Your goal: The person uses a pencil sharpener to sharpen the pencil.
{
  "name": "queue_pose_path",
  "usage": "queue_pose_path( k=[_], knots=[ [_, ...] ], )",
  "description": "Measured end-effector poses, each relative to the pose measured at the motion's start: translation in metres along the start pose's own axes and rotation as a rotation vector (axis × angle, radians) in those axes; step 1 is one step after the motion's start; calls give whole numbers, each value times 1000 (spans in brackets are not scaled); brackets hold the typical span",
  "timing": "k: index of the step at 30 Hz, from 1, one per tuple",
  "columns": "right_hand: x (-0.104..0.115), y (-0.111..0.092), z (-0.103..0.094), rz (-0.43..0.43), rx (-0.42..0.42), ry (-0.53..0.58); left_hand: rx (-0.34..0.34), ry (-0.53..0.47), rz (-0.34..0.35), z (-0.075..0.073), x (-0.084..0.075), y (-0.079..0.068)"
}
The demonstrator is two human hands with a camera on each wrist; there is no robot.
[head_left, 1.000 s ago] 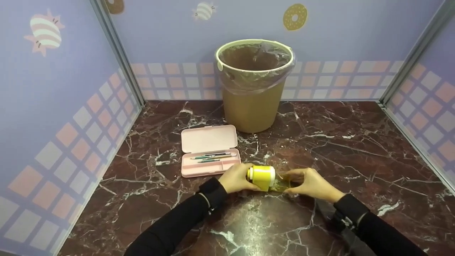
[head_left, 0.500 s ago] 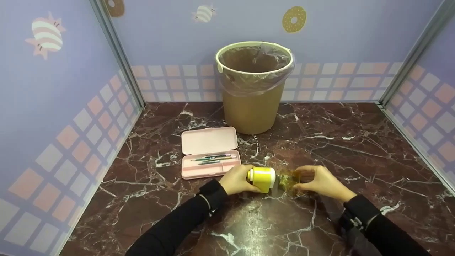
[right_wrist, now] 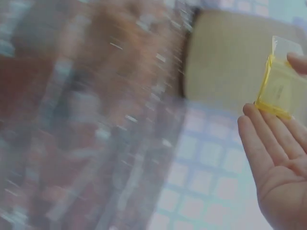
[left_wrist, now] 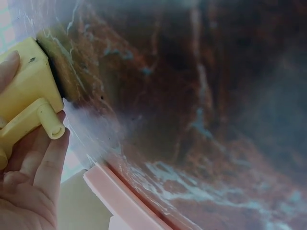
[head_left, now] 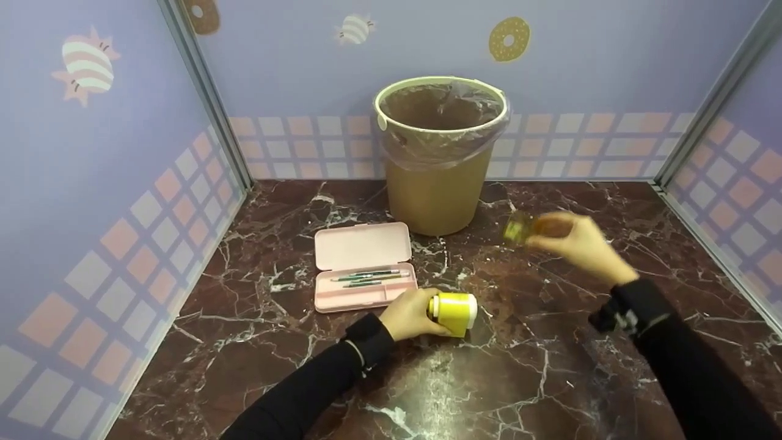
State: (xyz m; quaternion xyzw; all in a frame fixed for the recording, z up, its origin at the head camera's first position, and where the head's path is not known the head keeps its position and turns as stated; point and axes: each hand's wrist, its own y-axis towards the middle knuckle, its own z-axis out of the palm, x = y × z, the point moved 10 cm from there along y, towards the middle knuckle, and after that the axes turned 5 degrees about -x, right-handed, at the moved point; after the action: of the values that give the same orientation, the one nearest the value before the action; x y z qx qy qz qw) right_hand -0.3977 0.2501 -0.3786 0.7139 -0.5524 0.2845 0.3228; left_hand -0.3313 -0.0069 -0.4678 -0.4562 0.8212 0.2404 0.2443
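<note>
My left hand (head_left: 409, 315) grips a yellow hand-crank pencil sharpener (head_left: 453, 313) on its side, low over the table. Its crank handle (left_wrist: 41, 120) shows in the left wrist view, beside my fingers. Up and to the right, my right hand (head_left: 583, 247) pinches a see-through yellow shavings drawer (head_left: 518, 230) between thumb and fingers. In the right wrist view the drawer (right_wrist: 278, 91) sits at my fingertips; what it contains is too blurred to tell. The drawer is apart from the sharpener, to the right of the bin's base.
A tan bin (head_left: 435, 198) lined with a clear bag stands at the back. Left of centre lies an opened pink pencil case (head_left: 363, 245) with several pencils (head_left: 369, 276). Small crumbs (head_left: 489, 260) lie on the dark marbled table. Patterned panels (head_left: 293, 73) close in the sides and back.
My right hand has drawn the drawer away from the sharpener to the right, then lifted it up and back towards the bin. The left hand keeps holding the sharpener in nearly the same place.
</note>
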Motion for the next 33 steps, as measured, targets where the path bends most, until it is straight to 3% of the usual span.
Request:
queue_pose_path(
  k=[8,16,21,24,33],
  knots=[
    [40,47,-60,61,-154,13,2,29,8,1,2,2],
    [86,87,-92,82,-372,-38,-1,24,20,1,1,2],
    [112,110,-94,65,-523,46,-4,32,2,0,4,1],
    [124,122,-87,55,-560,55,3,27,-14,1,5,-1],
    [157,147,-65,-112,-610,-144,8,6,-3,0,4,1]
  ],
)
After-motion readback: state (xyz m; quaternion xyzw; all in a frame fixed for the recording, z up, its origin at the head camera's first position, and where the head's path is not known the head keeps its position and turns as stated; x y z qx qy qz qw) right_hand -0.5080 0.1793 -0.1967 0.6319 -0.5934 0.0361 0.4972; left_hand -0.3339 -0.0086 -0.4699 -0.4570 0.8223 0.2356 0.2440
